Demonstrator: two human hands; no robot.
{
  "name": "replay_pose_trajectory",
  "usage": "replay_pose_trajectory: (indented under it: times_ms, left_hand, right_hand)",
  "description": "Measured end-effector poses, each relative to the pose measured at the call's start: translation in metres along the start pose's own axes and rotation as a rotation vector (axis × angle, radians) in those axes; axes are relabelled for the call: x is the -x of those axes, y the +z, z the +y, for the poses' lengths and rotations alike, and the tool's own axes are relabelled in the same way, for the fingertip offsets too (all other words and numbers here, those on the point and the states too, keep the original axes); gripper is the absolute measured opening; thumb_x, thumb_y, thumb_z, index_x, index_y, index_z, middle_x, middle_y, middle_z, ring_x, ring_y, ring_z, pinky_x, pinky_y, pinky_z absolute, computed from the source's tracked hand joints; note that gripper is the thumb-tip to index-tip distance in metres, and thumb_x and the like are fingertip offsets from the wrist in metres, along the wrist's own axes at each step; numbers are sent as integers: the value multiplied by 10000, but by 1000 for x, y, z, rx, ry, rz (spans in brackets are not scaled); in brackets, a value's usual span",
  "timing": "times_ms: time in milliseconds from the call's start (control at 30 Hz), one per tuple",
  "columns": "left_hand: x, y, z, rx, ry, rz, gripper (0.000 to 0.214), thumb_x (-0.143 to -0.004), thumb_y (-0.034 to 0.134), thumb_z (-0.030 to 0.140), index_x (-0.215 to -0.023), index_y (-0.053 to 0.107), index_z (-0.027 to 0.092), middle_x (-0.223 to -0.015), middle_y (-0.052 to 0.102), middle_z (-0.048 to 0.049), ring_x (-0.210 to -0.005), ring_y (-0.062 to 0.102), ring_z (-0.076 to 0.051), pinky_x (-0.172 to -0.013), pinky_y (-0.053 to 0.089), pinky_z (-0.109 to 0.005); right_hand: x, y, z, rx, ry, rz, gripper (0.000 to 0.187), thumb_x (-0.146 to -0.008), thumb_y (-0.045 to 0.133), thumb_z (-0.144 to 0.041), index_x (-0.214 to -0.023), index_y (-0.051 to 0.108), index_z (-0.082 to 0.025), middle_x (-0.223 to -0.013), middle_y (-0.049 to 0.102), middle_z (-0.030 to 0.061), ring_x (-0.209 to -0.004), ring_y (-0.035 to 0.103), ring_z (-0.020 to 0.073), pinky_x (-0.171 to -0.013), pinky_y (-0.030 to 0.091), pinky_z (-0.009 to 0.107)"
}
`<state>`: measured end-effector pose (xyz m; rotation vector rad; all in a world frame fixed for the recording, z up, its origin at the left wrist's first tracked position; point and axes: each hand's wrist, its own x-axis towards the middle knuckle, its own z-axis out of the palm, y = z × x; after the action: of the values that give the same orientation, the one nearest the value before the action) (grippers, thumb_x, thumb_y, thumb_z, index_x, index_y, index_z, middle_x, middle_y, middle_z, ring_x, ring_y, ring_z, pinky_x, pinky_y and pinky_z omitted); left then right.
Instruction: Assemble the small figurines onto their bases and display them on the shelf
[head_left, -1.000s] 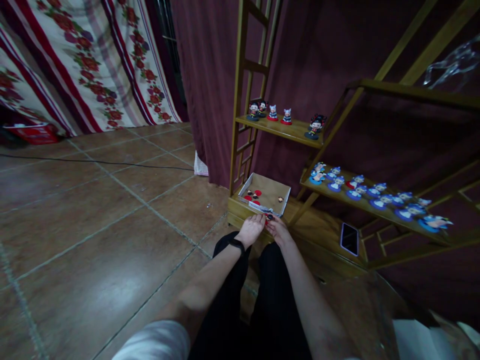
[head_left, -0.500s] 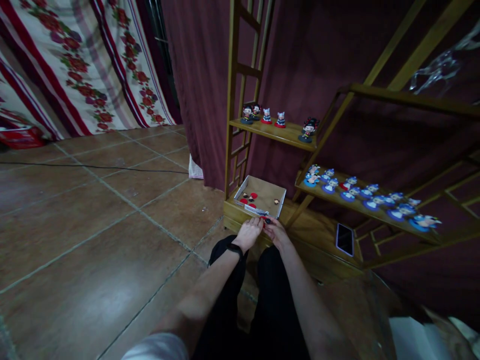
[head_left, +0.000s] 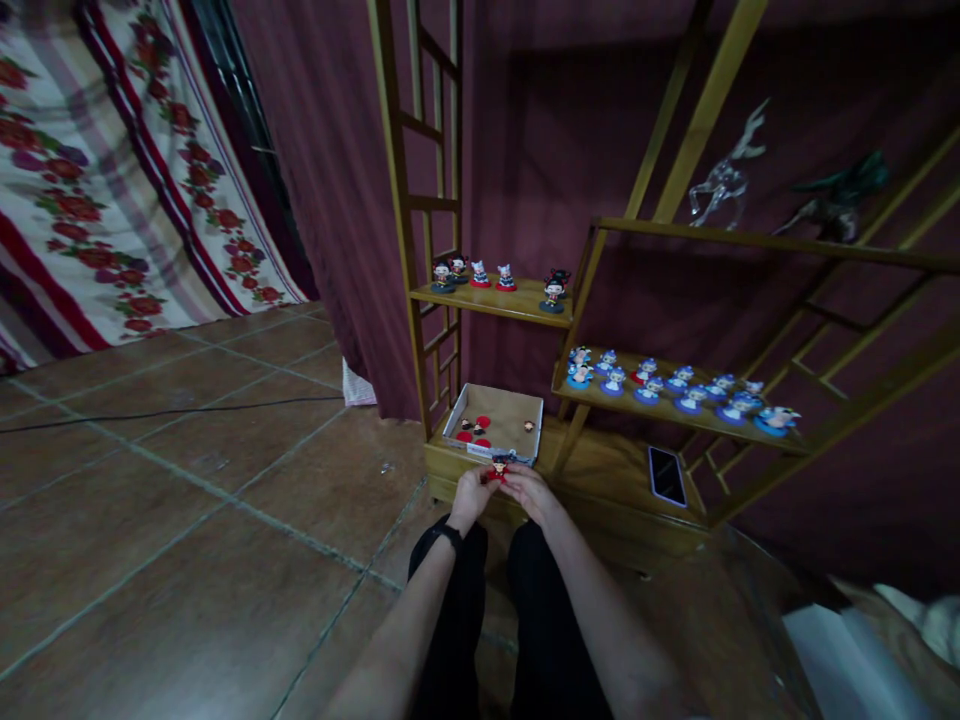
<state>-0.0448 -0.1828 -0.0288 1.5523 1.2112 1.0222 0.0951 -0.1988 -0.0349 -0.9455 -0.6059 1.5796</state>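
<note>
My left hand [head_left: 474,490] and my right hand [head_left: 525,488] meet in front of me, fingers pinched together on a small figurine with a red base [head_left: 499,468]. Just beyond them an open cardboard box [head_left: 525,446] rests on the bottom board of a wooden shelf unit [head_left: 615,470]; a few red and dark pieces [head_left: 475,428] lie inside it. A black band circles my left wrist. My legs in black trousers fill the lower middle.
Small figurines [head_left: 480,275] stand on a middle shelf, and a row of blue-based ones [head_left: 675,385] on the shelf to the right. A phone [head_left: 665,475] lies on the bottom board. Two animal figures [head_left: 780,190] top the unit. Tiled floor, cable and curtains lie left.
The view has tilted up and swung right, showing more of the shelf. My hands have lifted slightly with the figurine held between them.
</note>
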Motion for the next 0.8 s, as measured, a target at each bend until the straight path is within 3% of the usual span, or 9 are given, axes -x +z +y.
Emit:
replay_pose_trajectory:
  times_ms: [133, 500, 800]
  left_hand:
    - [-4, -2, -9, 238, -112, 71, 253, -545, 711, 185, -792, 686, 138, -743, 688, -61, -693, 608, -171, -685, 461, -273]
    - [-7, -7, -8, 348, -118, 80, 332, -477, 740, 187, -795, 669, 123, -619, 638, -13, -569, 552, -118, -593, 435, -238]
    - [-6, -8, -3, 542, -207, 8, 365, -437, 779, 178, -773, 659, 105, -611, 628, -13, -542, 547, -105, -564, 427, -227]
  right_hand:
    - [-5, -1, 4, -14, 13, -38, 271, -558, 681, -97, -813, 610, -157, -867, 690, 36, -853, 644, 182, -862, 472, 368]
    - [-5, 2, 4, 7, 1, -65, 289, -605, 645, -58, -866, 596, -172, -856, 675, 23, -839, 645, 154, -872, 470, 352]
    - [-1, 6, -1, 36, 2, -69, 326, -615, 620, -43, -908, 582, -182, -829, 672, 15, -801, 648, 141, -850, 482, 345]
